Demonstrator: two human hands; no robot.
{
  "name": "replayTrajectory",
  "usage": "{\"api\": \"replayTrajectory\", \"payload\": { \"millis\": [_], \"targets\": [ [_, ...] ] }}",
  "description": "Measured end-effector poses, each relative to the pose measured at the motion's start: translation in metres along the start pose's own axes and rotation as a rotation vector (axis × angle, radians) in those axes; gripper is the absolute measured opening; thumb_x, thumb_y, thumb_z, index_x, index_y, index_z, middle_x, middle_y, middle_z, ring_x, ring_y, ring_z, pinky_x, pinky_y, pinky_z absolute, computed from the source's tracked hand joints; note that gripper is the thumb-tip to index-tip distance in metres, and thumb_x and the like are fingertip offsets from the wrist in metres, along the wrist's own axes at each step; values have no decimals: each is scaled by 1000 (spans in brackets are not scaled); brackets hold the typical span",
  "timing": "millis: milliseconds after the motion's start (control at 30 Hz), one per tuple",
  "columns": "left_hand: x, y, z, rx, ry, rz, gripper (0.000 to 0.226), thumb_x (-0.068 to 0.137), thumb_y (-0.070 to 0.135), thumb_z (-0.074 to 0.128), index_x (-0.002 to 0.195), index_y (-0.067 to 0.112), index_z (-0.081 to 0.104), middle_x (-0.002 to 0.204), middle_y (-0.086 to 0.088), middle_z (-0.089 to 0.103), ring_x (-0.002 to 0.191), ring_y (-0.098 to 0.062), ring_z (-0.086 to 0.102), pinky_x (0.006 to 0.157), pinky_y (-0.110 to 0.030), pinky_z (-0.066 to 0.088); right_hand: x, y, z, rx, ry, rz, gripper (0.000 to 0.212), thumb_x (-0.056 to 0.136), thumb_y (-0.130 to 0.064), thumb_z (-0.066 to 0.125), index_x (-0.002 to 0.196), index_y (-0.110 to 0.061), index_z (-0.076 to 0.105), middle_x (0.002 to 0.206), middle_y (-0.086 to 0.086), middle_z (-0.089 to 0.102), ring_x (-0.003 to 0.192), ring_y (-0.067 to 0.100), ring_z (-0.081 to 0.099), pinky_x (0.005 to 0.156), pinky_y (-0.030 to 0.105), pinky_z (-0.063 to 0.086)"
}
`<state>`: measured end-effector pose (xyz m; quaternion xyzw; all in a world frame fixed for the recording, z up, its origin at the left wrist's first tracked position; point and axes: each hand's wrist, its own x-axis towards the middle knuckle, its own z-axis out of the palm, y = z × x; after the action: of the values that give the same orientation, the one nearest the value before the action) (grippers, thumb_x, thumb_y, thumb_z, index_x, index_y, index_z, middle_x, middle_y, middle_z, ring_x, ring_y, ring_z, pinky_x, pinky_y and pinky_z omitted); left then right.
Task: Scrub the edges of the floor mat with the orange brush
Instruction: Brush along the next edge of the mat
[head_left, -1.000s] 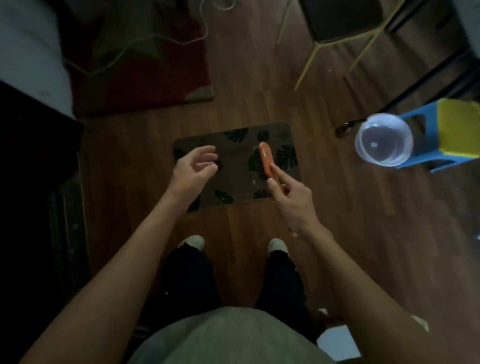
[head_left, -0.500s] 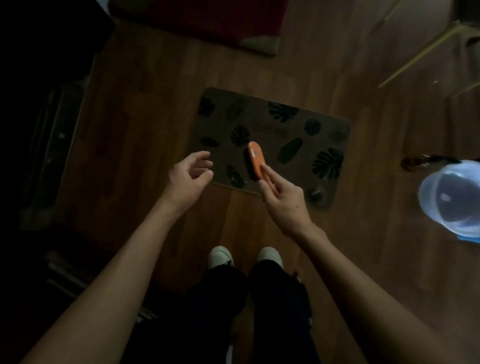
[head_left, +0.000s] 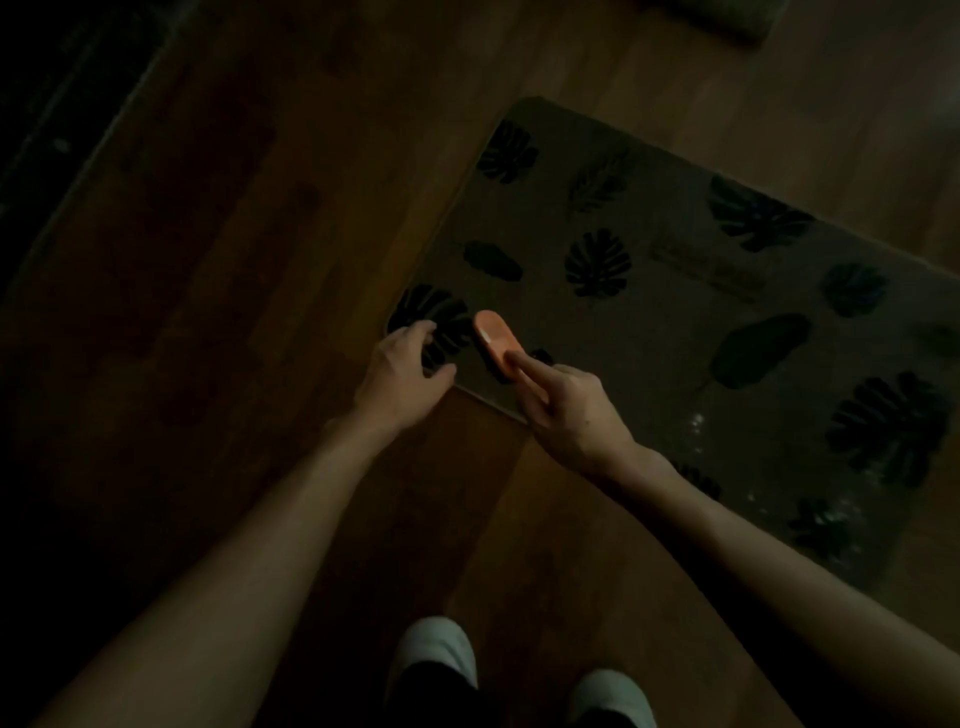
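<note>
Two hands low at the mat's near-left corner: right hand (head_left: 566, 410) fingers (head_left: 524, 366) pinch the orange brush (head_left: 496, 340), which sits on or just over the mat (head_left: 675, 322) by its near edge; contact unclear in the dim light. Left hand (head_left: 402, 371) fingers spread and bent, tips on the mat corner, holding nothing. Mat lies on wood floor (head_left: 234, 260); two pale shoes (head_left: 434, 649) below.

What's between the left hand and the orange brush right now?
Only mat: in the head view, a dark leaf print on the floor mat fills the short gap between the left hand and the orange brush, which the right hand holds.
</note>
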<state>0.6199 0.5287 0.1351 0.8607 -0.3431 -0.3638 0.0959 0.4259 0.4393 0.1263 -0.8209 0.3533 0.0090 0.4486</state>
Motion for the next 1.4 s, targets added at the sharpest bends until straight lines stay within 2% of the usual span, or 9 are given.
{"api": "replayTrajectory", "payload": {
  "millis": [133, 233, 333, 500, 600, 667, 833, 1167, 1400],
  "targets": [
    [49, -44, 54, 136, -22, 47, 76, 93, 35, 66, 154, 13, 26, 160, -9, 23, 148, -26, 19, 118, -39, 23, 38, 45, 57, -131, -14, -42, 48, 104, -24, 45, 152, -27, 36, 101, 4, 54, 68, 10, 54, 58, 22, 43],
    [77, -73, 83, 307, -5, 52, 100, 87, 51, 68, 158, 14, 9, 166, -9, 0, 152, -28, -2, 122, -48, 10, 50, 67, 86, -291, -33, -46, 48, 104, -28, 43, 151, -31, 32, 105, 4, 49, 70, 11, 53, 60, 25, 49],
    [89, -91, 101, 407, 23, 81, 108, 84, 63, 64, 158, 15, 3, 166, -8, -8, 152, -27, -7, 122, -52, 8, 50, 83, 105, -351, -4, -34, 52, 104, -31, 43, 153, -33, 26, 102, 2, 47, 66, 6, 48, 54, 17, 35],
    [95, -95, 99, 303, 125, 115, 85, 92, 62, 54, 157, 16, 23, 166, -5, 10, 152, -25, 8, 122, -47, 16, 45, 80, 121, -400, -37, -31, 64, 104, -28, 45, 159, -31, 12, 118, 7, 49, 68, 2, 40, 58, 14, 30],
    [98, -99, 96, 359, 137, 144, 77, 94, 54, 57, 155, 18, 28, 165, -4, 17, 151, -25, 15, 119, -48, 23, 78, 62, 120, -380, -64, -14, 65, 104, -33, 47, 159, -29, 13, 130, 15, 46, 82, 12, 52, 69, 23, 46],
    [98, -100, 94, 379, 131, 151, 75, 93, 51, 60, 154, 19, 30, 164, -3, 19, 150, -25, 18, 118, -49, 25, 104, 51, 119, -413, -62, -8, 66, 102, -38, 51, 157, -27, 17, 127, 17, 49, 83, 18, 55, 68, 30, 48],
    [97, -97, 94, 369, 156, 137, 76, 89, 52, 65, 152, 20, 35, 163, -4, 24, 148, -27, 23, 114, -49, 31, 121, 48, 113, -380, -9, 3, 56, 102, -27, 49, 153, -28, 26, 108, 14, 54, 64, 13, 46, 56, 26, 36],
    [91, -97, 105, 304, 243, 44, 72, 90, 48, 66, 151, 28, 35, 161, -8, 20, 148, -28, 17, 116, -48, 25, 34, 91, 133, -355, 41, -15, 58, 105, -28, 43, 157, -34, 18, 111, 8, 54, 74, 12, 50, 64, 26, 40],
    [96, -98, 95, 333, 271, 129, 73, 82, 52, 73, 144, 21, 48, 148, -7, 44, 135, -27, 37, 108, -40, 32, 97, 69, 128, -310, 0, -14, 63, 102, -33, 49, 156, -34, 16, 114, 11, 53, 79, 16, 58, 71, 34, 55]
  ]
}}
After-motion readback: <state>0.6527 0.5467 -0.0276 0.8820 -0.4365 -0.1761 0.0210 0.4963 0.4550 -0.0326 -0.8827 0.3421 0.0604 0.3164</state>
